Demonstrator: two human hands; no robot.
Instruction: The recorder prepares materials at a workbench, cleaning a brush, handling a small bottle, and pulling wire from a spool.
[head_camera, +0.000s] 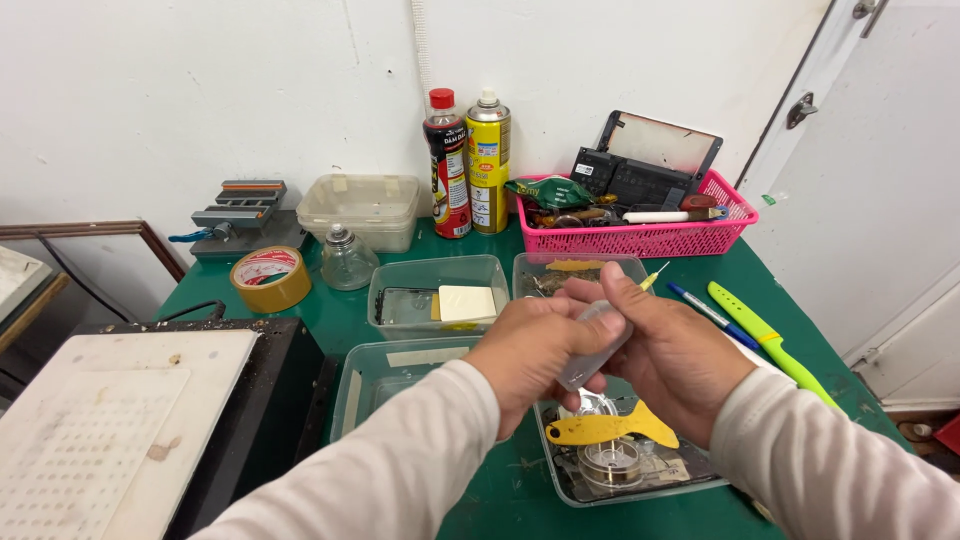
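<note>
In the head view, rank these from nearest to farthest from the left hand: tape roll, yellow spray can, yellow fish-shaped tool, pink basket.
From the left hand:
1. Yellow fish-shaped tool, just below and right, in the front tray.
2. Tape roll, off to the left on the green table.
3. Yellow spray can and pink basket, both at the back by the wall; too close to call.

grey flat piece (596, 345) half hidden by hands (610, 355), black machine (150, 420) cut off at edge

Both forearms in pale sleeves reach forward; left hand (528, 352) and right hand (672, 356) meet, fingers curled together in a closed grip.
</note>
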